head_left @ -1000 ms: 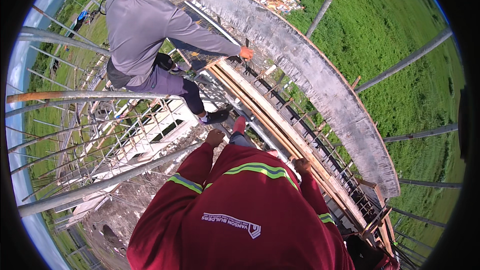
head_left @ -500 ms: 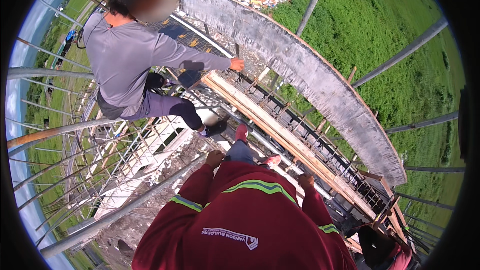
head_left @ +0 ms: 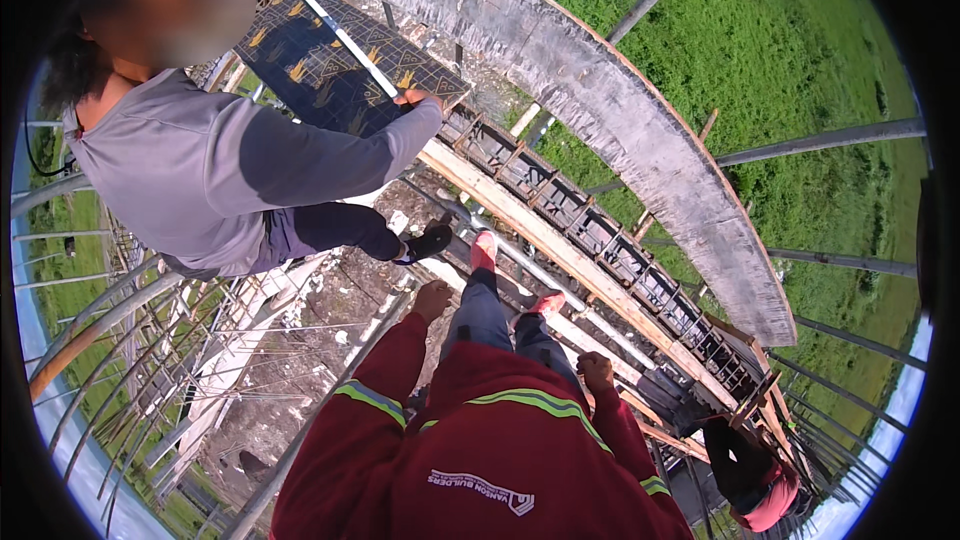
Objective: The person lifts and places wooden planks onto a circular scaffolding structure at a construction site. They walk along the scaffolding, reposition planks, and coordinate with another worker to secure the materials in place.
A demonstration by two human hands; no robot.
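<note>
My left hand [head_left: 432, 301] is curled into a loose fist beside the upper end of a slanting metal pipe [head_left: 375, 332]; nothing shows in it. Whether it touches the pipe I cannot tell. My right hand [head_left: 597, 370] hangs low by my right thigh with fingers bent in, and no object shows in it. Below, my reddish shoes [head_left: 484, 250] are on narrow footing next to a long metal pipe [head_left: 530, 265]. Alongside runs a wooden beam form [head_left: 545, 230] with a rebar cage [head_left: 560, 198] in it.
At the left, a co-worker in a grey top [head_left: 270, 155] reaches to a dark patterned panel [head_left: 330, 70] beside a white strip [head_left: 335, 32]. A curved grey board [head_left: 590, 75] arcs beyond the beam. Another person [head_left: 765, 495] is at lower right. Scaffold pipes [head_left: 820, 143] and grass [head_left: 790, 50] surround us.
My view has shifted, showing more of my legs. The co-worker appears larger and further left, arm now bent, hand by the white strip. Both my hands remain curled.
</note>
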